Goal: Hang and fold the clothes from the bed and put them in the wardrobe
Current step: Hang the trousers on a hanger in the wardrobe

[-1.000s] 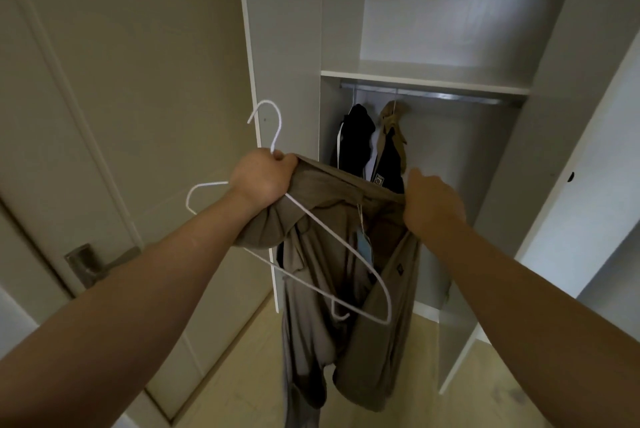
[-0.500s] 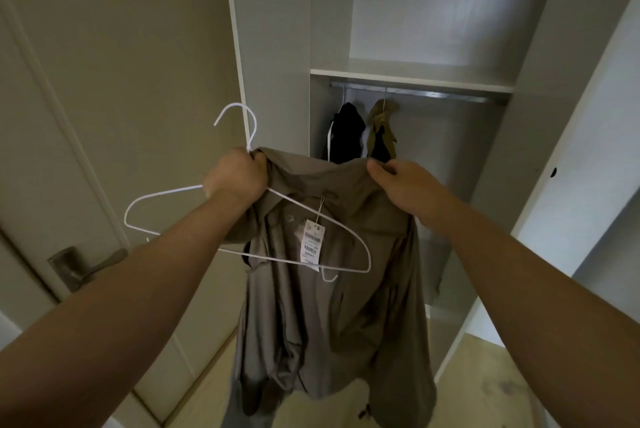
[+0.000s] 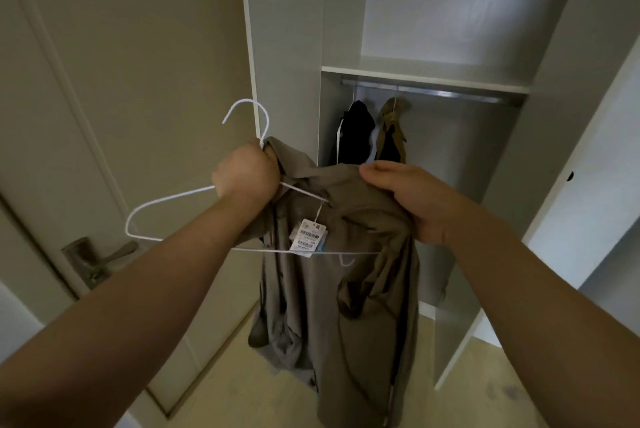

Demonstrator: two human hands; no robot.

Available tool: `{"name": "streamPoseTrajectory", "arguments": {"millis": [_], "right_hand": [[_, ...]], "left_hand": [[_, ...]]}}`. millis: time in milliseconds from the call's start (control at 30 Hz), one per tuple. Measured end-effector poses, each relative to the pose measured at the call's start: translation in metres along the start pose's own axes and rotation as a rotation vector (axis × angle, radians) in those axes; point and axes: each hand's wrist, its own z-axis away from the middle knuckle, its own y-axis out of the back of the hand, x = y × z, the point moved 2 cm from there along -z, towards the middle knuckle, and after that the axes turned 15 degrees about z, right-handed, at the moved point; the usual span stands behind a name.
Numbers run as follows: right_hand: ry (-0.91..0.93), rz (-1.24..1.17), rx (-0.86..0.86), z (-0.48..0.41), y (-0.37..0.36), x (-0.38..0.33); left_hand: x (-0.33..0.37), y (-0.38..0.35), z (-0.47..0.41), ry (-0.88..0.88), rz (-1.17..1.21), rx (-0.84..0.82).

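Both forearms are seen extended forward from the bottom of the view.

The left hand (image 3: 246,169) is closed in a fist. In it are gripped the neck of a white wire hanger (image 3: 175,200) and one bunched corner of a taupe garment (image 3: 329,306). The hanger's hook is seen standing up above the fist, and its left arm juts out bare toward the left.

The right hand (image 3: 412,199) is curled over the garment's top edge on the other side, thumb laid along the fabric; the cloth is gripped there.

The garment is held up in the air between the two hands, in front of the open wardrobe (image 3: 346,12) and outside it. The hanger's right arm is seen passing into the fabric near the collar. The bottom bar is visible across the cloth. A white price tag (image 3: 308,237) is hung on a string just below the collar. The lower part of the garment hangs loose and creased above the pale floor (image 3: 242,386).

To the left, a closed room door with a lever handle (image 3: 100,258) is noted.

Further back, inside the wardrobe, a metal rail (image 3: 433,92) is fixed under a white shelf (image 3: 426,73). Two items are hung on the rail side by side at its left end: a black garment (image 3: 355,131) and an olive garment (image 3: 391,130).
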Motion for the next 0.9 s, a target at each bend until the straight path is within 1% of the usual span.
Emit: {"name": "streamPoseTrajectory", "arguments": {"millis": [33, 67, 167, 200, 233, 300, 367, 400, 433, 467, 500, 533, 567, 667, 733, 800, 867, 900], "right_hand": [[0.027, 0.030, -0.005, -0.002, -0.006, 0.001], [0.065, 0.150, 0.018, -0.005, -0.012, 0.002], [0.207, 0.792, 0.123, -0.018, -0.033, 0.009], [0.264, 0.911, 0.169, -0.023, -0.040, 0.014], [0.324, 0.953, 0.219, -0.025, -0.045, 0.018], [0.420, 0.952, 0.306, -0.031, -0.049, 0.025], [0.439, 1.025, 0.340, -0.035, -0.044, 0.028], [0.421, 1.080, 0.346, -0.038, -0.040, 0.029], [0.388, 1.130, 0.354, -0.039, -0.035, 0.030], [0.359, 1.153, 0.375, -0.040, -0.028, 0.031], [0.347, 1.138, 0.407, -0.040, -0.022, 0.032], [0.347, 1.102, 0.439, -0.040, -0.017, 0.034], [0.351, 1.067, 0.463, -0.039, -0.011, 0.035], [0.335, 0.917, 0.499, -0.037, 0.002, 0.035], [0.339, 0.789, 0.488, -0.036, 0.006, 0.032], [0.394, 0.721, 0.421, -0.033, 0.007, 0.029], [0.463, 0.759, 0.348, -0.029, 0.007, 0.029], [0.475, 0.801, 0.316, -0.028, 0.007, 0.029]], "left_hand": [[0.005, -0.001, 0.002, -0.002, 0.030, -0.014], [0.010, -0.002, 0.004, -0.013, 0.055, -0.031], [0.024, -0.004, 0.007, -0.030, 0.148, -0.092], [0.027, -0.004, 0.007, -0.035, 0.181, -0.119], [0.029, -0.004, 0.007, -0.041, 0.216, -0.156], [0.031, -0.004, 0.004, -0.051, 0.301, -0.263], [0.030, 0.000, 0.003, -0.024, 0.385, -0.429], [0.030, 0.003, 0.004, 0.008, 0.447, -0.576], [0.028, 0.008, 0.006, 0.031, 0.506, -0.763], [0.027, 0.013, 0.009, 0.024, 0.544, -0.949], [0.025, 0.019, 0.012, 0.004, 0.583, -1.098], [0.022, 0.024, 0.012, -0.002, 0.620, -1.207], [0.019, 0.028, 0.013, 0.009, 0.650, -1.273], [0.019, 0.038, 0.016, 0.040, 0.644, -1.319], [0.021, 0.041, 0.019, 0.159, 0.705, -1.315], [0.024, 0.039, 0.023, 0.242, 0.741, -1.331], [0.030, 0.038, 0.025, 0.170, 0.619, -1.292], [0.034, 0.038, 0.024, 0.122, 0.548, -1.234]]}}
